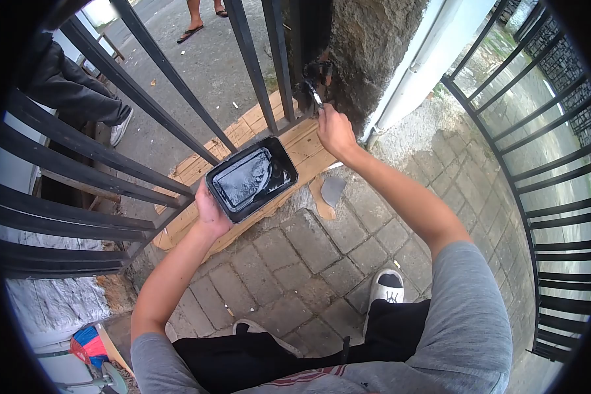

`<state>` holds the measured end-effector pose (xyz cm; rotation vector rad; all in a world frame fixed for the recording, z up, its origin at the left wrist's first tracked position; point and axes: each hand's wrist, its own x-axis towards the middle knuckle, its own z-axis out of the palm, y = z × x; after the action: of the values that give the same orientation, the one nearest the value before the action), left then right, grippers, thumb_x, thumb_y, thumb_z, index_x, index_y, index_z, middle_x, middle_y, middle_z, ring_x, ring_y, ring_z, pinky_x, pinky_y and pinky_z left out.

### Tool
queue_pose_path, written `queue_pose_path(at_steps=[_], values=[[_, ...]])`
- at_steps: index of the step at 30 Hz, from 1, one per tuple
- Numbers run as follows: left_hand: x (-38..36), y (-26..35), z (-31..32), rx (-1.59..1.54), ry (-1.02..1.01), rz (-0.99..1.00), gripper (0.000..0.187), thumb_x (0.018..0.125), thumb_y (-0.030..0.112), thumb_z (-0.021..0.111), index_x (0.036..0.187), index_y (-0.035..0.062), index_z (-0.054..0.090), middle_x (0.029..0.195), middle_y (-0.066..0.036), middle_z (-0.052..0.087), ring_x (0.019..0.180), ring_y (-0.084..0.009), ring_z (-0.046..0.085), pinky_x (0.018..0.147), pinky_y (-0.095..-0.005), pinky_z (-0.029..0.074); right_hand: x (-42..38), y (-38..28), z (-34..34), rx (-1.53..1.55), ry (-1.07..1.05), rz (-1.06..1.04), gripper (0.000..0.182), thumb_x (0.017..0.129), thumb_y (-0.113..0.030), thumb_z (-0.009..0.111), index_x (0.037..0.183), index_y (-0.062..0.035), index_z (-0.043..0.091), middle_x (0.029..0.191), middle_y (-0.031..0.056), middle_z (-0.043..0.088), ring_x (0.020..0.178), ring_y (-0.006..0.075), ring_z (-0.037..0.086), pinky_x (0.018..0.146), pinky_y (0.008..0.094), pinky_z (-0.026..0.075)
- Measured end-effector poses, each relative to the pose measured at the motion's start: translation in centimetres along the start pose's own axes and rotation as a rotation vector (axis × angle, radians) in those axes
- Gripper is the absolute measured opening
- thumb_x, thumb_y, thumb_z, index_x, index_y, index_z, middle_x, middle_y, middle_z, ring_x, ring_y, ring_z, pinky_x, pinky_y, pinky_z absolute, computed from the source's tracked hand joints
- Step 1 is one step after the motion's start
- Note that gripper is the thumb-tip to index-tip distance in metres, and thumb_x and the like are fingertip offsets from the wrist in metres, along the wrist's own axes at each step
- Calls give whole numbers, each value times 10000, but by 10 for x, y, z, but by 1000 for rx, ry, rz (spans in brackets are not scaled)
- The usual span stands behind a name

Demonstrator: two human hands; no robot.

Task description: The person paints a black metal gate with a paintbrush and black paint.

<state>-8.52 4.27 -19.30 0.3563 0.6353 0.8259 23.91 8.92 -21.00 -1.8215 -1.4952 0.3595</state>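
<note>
My left hand (pixel 211 211) is closed on the near left edge of a black rectangular paint tray (pixel 284 157). Dark, shiny paint (pixel 246 178) lies wet across the tray's floor. My right hand (pixel 337 134) grips the handle of a paintbrush (pixel 317 98), its fingers wrapped round it. The brush points up and away from me, and its dark bristles are right at the foot of the black gate post (pixel 303 46), beside the rough stone pillar (pixel 368 46). Black bars of the gate (pixel 171 79) rise just beyond the tray.
Flattened cardboard (pixel 315 146) lies on the ground under the gate's bottom rail. A white pipe (pixel 407 79) runs down beside the pillar. Another barred gate (pixel 505 154) curves along the right. Beyond the bars stand a person in dark trousers (pixel 79 85) and another in sandals (pixel 190 33).
</note>
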Motion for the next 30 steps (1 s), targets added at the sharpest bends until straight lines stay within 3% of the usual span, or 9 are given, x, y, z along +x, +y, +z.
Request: queue_pose_path(at_steps=[9,12,17,20,25,30], values=[[-8,2,7,9,-19,-20,704,1039,533,305,1474,34,541,1472,-171,594,1312,-355,596,1140,-523,454,-5,15,-5,-3,-21,42,318,1063,-225,464,1082,61,603,897,373,675,926,570,652,863,618,520],[-6,2,1,14,-35,-13,708,1027,545,333,1484,44,539,1472,-171,593,1324,-361,588,1139,-529,457,-18,31,-20,-112,-30,-3,321,1069,-243,463,1066,51,594,858,364,679,861,564,665,821,627,534],[-4,4,-5,19,0,-19,694,1035,536,334,1457,36,564,1449,-161,616,1286,-344,612,1136,-497,456,-12,-1,-59,-219,-3,-14,304,1084,-252,443,1142,31,537,816,347,686,806,566,670,752,636,544],[1,3,-3,3,-4,-18,670,1038,522,356,1435,33,585,1423,-157,635,1272,-336,620,1129,-479,464,1,21,-45,-301,-38,-3,300,1087,-257,434,1128,29,513,818,338,694,807,558,679,750,638,544],[6,1,-16,16,-15,13,691,1031,522,348,1482,35,541,1479,-180,587,1319,-365,594,1143,-527,456,-7,27,-42,-333,-34,-76,288,1084,-251,445,1098,27,519,769,340,672,766,561,663,720,641,534],[0,2,-14,23,-12,13,696,1026,526,349,1484,38,540,1478,-178,589,1323,-367,592,1147,-526,451,-11,45,-38,-387,-124,-29,288,1072,-224,448,1047,53,521,813,346,690,802,548,684,768,621,553]])
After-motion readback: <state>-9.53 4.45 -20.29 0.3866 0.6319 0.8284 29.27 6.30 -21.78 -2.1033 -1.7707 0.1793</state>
